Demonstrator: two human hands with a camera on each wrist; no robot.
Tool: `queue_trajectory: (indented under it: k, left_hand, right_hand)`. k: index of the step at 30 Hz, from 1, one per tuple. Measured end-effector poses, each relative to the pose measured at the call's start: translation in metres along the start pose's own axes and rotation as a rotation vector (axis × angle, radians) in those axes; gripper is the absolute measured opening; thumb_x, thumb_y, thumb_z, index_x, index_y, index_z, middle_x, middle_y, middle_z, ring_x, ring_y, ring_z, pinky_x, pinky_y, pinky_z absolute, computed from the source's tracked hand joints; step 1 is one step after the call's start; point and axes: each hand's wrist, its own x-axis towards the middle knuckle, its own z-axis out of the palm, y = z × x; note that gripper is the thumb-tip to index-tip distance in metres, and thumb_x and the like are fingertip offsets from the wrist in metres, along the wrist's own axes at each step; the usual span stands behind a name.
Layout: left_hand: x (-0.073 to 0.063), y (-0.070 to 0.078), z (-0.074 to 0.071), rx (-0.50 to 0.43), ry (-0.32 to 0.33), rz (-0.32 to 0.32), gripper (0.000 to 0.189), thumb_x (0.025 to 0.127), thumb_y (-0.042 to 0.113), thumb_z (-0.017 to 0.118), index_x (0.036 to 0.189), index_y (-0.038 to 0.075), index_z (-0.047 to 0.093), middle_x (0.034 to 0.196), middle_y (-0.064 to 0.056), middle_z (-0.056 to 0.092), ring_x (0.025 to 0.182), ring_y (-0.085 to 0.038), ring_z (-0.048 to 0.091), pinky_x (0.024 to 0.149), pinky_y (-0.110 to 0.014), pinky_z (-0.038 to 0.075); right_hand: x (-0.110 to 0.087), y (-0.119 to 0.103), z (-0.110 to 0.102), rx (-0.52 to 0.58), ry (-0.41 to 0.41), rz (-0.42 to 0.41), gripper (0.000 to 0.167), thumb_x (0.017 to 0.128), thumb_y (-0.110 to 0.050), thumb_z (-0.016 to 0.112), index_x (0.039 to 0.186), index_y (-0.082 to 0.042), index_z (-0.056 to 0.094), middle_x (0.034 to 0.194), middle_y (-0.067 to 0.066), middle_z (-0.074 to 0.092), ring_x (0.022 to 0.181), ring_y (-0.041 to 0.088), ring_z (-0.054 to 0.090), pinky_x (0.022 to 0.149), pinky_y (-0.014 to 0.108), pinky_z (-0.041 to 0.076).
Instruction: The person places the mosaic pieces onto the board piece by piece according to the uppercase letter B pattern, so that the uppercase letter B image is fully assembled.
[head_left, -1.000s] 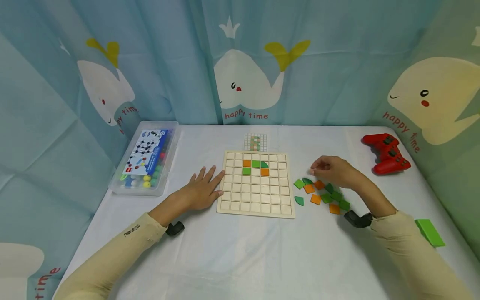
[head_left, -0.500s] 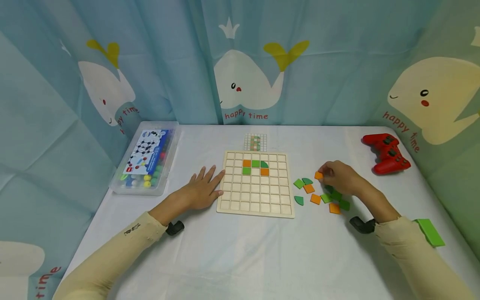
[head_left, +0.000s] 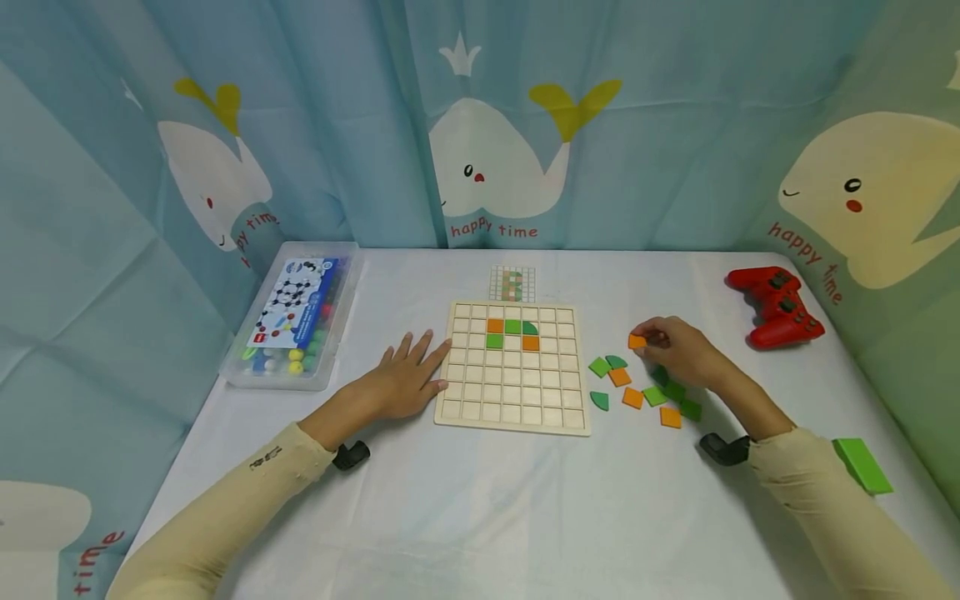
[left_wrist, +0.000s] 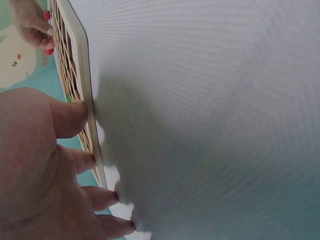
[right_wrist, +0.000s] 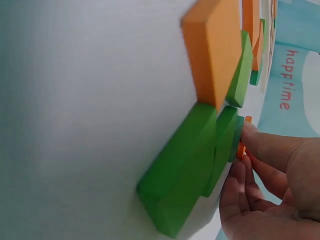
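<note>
My right hand (head_left: 678, 352) pinches an orange square tile (head_left: 637, 342) between thumb and fingers, just behind a loose group of tiles. In the right wrist view that tile (right_wrist: 242, 150) shows edge-on at the fingertips. With fingers spread, my left hand (head_left: 405, 379) rests flat at the left edge of a wooden grid board (head_left: 510, 414); the thumb and a finger touch the board's rim in the left wrist view. Several tiles sit in the board's upper cells: an orange square (head_left: 496, 326), a light green square (head_left: 512, 327), a dark green quarter-circle (head_left: 529, 328) and others.
Orange squares (head_left: 671, 417), green squares (head_left: 691, 409) and green quarter-circles (head_left: 599, 401) lie right of the board. Behind it is a small printed pattern card (head_left: 513, 284). A clear plastic case (head_left: 288, 317) stands left, a red game controller (head_left: 775, 307) right, a green block (head_left: 862, 465) near the right edge.
My right hand has lowered to the tile group and taken an orange square tile, then drawn it slightly up and back. The left hand has stayed still.
</note>
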Motion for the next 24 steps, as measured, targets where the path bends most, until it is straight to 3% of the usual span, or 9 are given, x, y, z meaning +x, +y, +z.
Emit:
queue_trajectory:
  k: [5,11,21,24]
  left_hand:
    - [0.0,0.001,0.001,0.004,0.007,0.004,0.069,0.115,0.048,0.036,0.172,0.02,0.01,0.177,-0.02,0.001,0.161,-0.05,0.0,0.126,-0.069,0.012]
    - [0.0,0.001,0.0,0.009,0.01,0.005,0.07,0.115,0.047,0.037,0.172,0.019,0.01,0.176,-0.021,0.002,0.16,-0.051,0.001,0.126,-0.069,0.013]
    - [0.002,0.0,0.002,-0.001,0.004,-0.001,0.069,0.115,0.047,0.037,0.172,0.019,0.01,0.177,-0.02,0.001,0.16,-0.05,0.0,0.126,-0.069,0.012]
    - [0.001,0.0,0.001,-0.001,0.0,-0.003,0.069,0.114,0.047,0.037,0.172,0.02,0.009,0.177,-0.02,0.001,0.16,-0.051,0.0,0.126,-0.069,0.012]
  right_hand:
    - [0.0,-0.012,0.003,0.007,0.025,-0.014,0.035,0.107,-0.01,0.063,0.138,0.006,0.059,0.133,0.029,0.056,0.116,0.041,0.052,0.108,0.06,0.048]
    - [0.006,-0.051,0.015,0.03,0.035,-0.104,0.032,0.106,-0.008,0.062,0.135,0.005,0.063,0.132,0.026,0.058,0.12,0.042,0.055,0.106,0.058,0.049]
    - [0.027,-0.114,0.062,0.045,-0.032,-0.341,0.027,0.103,-0.001,0.065,0.129,0.006,0.066,0.126,0.023,0.06,0.115,0.037,0.06,0.102,0.052,0.052]
    - [0.03,-0.13,0.076,0.05,-0.072,-0.376,0.029,0.102,-0.005,0.069,0.129,0.005,0.066,0.125,0.02,0.06,0.113,0.034,0.06,0.099,0.048,0.053]
